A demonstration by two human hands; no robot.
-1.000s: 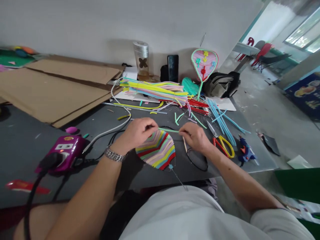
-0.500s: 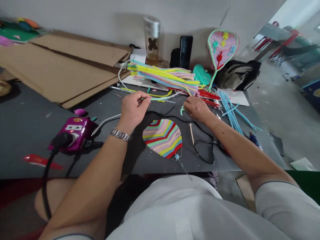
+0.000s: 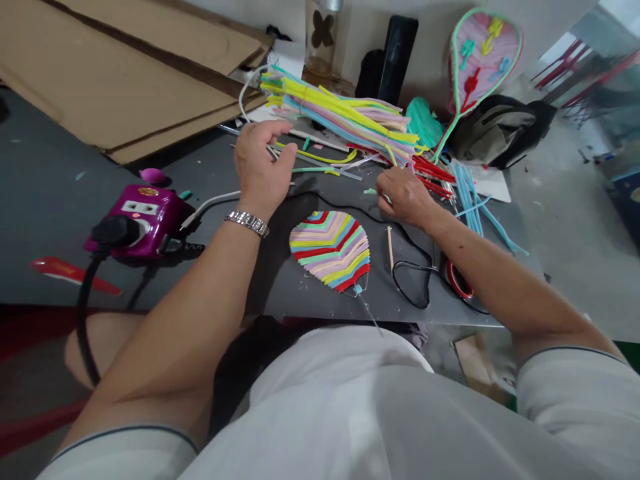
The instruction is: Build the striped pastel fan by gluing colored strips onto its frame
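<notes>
Just beyond the striped chevron pipe-cleaner panel [image 3: 330, 250], the left hand [image 3: 261, 163] hangs with fingers half spread, any pinch unclear, while the right hand [image 3: 405, 199] has its fingers pressed together, seemingly on a short mint pipe-cleaner [image 3: 371, 191]. The panel lies flat on the grey tabletop [image 3: 300, 293], neither hand touching it. Left of the panel, a magenta plug socket [image 3: 140, 220] shows no readable writing.
</notes>
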